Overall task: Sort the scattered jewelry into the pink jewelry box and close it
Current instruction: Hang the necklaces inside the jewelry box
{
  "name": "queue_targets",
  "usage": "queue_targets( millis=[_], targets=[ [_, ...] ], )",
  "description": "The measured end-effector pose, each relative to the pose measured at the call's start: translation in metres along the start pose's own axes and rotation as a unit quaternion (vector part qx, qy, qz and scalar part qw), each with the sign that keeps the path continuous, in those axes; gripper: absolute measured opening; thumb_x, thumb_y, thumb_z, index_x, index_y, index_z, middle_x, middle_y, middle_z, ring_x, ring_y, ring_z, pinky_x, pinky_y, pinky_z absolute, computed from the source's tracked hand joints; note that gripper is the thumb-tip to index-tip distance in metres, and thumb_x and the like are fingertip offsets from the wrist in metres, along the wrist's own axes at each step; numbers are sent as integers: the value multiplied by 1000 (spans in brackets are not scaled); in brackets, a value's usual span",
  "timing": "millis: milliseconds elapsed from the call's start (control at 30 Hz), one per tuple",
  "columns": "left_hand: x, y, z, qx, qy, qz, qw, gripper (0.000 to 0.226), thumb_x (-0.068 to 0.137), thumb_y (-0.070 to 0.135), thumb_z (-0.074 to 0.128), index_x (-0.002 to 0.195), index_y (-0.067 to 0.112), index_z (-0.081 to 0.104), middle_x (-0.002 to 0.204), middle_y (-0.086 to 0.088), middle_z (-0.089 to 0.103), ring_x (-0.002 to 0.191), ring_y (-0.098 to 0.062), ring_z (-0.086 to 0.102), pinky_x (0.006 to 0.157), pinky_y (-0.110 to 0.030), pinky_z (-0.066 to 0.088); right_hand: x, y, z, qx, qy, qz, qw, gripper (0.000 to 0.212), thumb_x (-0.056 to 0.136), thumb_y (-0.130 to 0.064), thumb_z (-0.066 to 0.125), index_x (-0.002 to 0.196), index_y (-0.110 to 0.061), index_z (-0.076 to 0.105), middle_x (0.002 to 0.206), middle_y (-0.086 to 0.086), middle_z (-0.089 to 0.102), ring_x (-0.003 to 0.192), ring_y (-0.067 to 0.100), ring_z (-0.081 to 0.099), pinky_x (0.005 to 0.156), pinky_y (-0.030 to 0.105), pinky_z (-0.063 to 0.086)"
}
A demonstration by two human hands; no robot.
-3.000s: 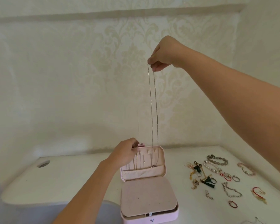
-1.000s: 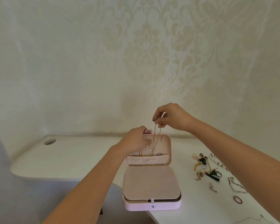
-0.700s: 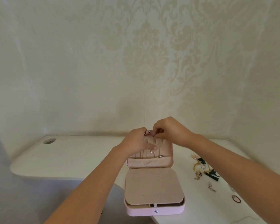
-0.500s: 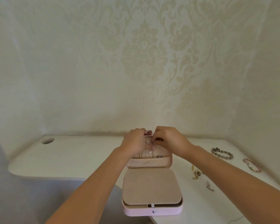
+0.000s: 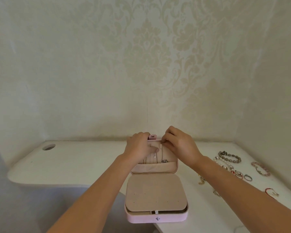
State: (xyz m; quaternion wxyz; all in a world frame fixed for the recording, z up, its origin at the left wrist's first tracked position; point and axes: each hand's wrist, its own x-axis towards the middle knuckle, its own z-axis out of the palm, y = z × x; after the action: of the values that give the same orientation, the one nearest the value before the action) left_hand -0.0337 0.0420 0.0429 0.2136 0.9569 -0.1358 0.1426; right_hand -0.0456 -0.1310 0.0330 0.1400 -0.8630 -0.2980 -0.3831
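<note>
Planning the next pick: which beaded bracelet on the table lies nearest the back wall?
The grey beaded bracelet, the darkest loop. The white pearl strand lies just in front of it; the pink bracelet sits farther right and lower.

The counter (image 5: 84,162) is white and smooth. Its left end is round, with no sharp corner. Near that end there is a round hole (image 5: 48,146) cut through the top, and it looks dark inside. The counter goes all the way back to the wall (image 5: 141,64). The wall is a pale cream colour and has big leafy, curly shapes on it in a slightly darker cream. A thin straight line (image 5: 147,118) runs down the wall to the counter. On the right, a side wall (image 5: 275,98) meets the back wall in a corner. Below the front of the counter is a grey floor (image 5: 32,207), too blurry to tell more.
</note>
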Motion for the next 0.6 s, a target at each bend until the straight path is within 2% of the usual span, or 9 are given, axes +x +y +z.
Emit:
queue_targets(
  millis=[133,200,267,333,400,467,533,600],
  targets=[
    [-1,2,-2,0,-5,-3,1000,43,68,45,76,95,18,58,84,6,51,87,-18,52,71,-30,34,-11,0,6,19,34,30,999,5,79,-9,68,82,-13,68,84,-1,56,68,13,54,55,18,37],
    [-2,1,-2,-4,-10,-1,1000,45,65,47,78,94,19,58,83,7,50,88,-19,53,74,-31,34,-17,-2,10,38,66,53,996,8,83,-11,60,86,-11,68,88,1,54,72,14,53,56,22,41],
    [-3,0,-2,-12,-5,3,1000,44,66,51,76,92,22,57,82,9,52,91,-19,54,77,-32,34,-26,-7,14,91,87,122,985,14,82,-7,62,95,-12,65,98,-1,51,84,13,54,66,24,46],
    [-5,1,-1,0,12,9,1000,44,70,58,70,92,21,58,81,8,53,92,-19,56,79,-33,35,-35,-15,14,180,90,215,956,28,81,-10,68,105,-17,57,105,-8,48,94,7,52,75,19,45],
    [-7,4,0,34,31,14,999,46,74,59,66,97,20,59,81,6,50,93,-20,55,81,-33,33,-38,-23,12,279,50,304,909,43,78,-22,75,112,-23,48,107,-15,49,93,2,53,71,12,44],
    [-9,7,1,63,46,19,997,48,75,58,65,105,20,60,88,5,52,98,-20,53,83,-32,31,-38,-25,12,316,-7,359,878,57,72,-27,80,115,-27,43,108,-15,52,91,0,53,66,11,43],
    [-10,7,2,75,57,21,995,50,76,57,65,109,20,59,97,2,58,99,-20,53,82,-31,31,-39,-24,13,293,-7,373,880,63,67,-26,83,117,-24,44,110,-12,50,91,2,53,67,12,41],
    [-11,6,2,82,68,15,994,50,77,57,65,107,18,59,98,0,59,97,-22,54,76,-29,31,-39,-23,8,220,47,344,912,55,70,-25,81,113,-17,48,106,-9,47,86,5,49,67,11,39]
  ],
)
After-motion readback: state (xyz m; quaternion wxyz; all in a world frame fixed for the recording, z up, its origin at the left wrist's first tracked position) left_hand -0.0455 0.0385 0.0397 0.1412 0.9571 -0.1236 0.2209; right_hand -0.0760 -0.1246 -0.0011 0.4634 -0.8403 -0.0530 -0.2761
